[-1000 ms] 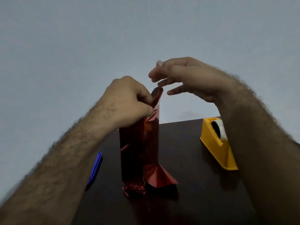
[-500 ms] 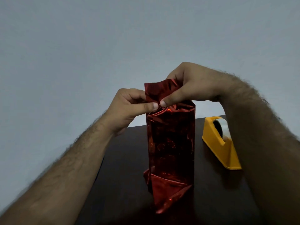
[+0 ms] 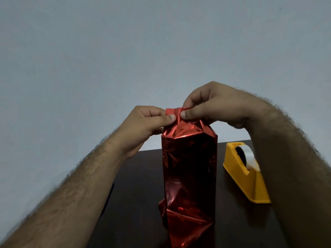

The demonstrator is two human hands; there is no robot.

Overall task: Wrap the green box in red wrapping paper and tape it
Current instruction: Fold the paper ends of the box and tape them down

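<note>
Left hand (image 3: 143, 126): thumb and forefinger pinching loose top edge of red wrapping paper (image 3: 189, 167), thumb tip on near face of flap, other fingers curled behind. Right hand (image 3: 213, 106): same pinch, thumb tip pressed on flap just beside left thumb, nearly touching; remaining fingers curled over top behind paper. Gathered flap held upright between both pinches, crumpled, slanting down to box shoulders directly beneath fingers. Wrapped box hanging straight below both thumbs, long axis vertical, upper end at fingers, lower end on dark table (image 3: 139, 203). Green box itself fully covered, not visible. Bottom paper folded in loose creased triangles, flaring slightly left of base. Right of fingers and lower: yellow tape dispenser (image 3: 250, 181) on table, well apart from parcel, roll at far end. Beyond, plain grey wall (image 3: 107, 51).
</note>
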